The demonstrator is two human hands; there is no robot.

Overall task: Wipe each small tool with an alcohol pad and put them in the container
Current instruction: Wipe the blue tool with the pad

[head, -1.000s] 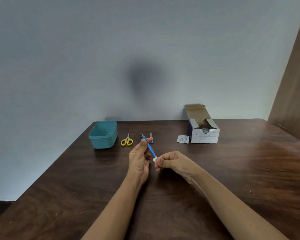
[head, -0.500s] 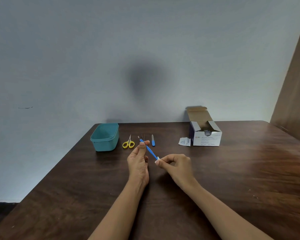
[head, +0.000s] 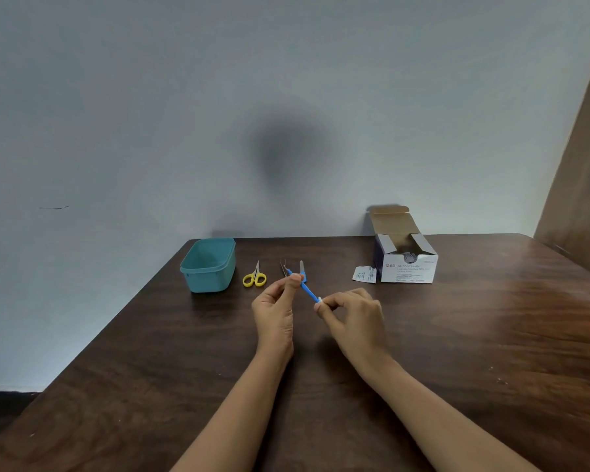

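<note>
My left hand (head: pixel 276 308) pinches the upper end of a thin blue tool (head: pixel 308 290), held slanted above the table. My right hand (head: pixel 354 316) pinches a small white alcohol pad (head: pixel 319 300) around the tool's lower end. Behind the hands, yellow-handled scissors (head: pixel 254 277), thin tweezers (head: pixel 282 267) and a small blue-handled tool (head: pixel 302 270) lie on the table. The teal container (head: pixel 209 265) stands open at the back left, nothing visible inside it.
An open white box of alcohol swabs (head: pixel 406 264) stands at the back right, with a torn swab wrapper (head: pixel 364 274) beside it. The dark wooden table (head: pixel 474 352) meets a grey wall at the back; a brown panel rises at the far right.
My right hand with the pad has slid along the blue tool toward its lower end, and both hands have shifted slightly. The tools on the table have not moved.
</note>
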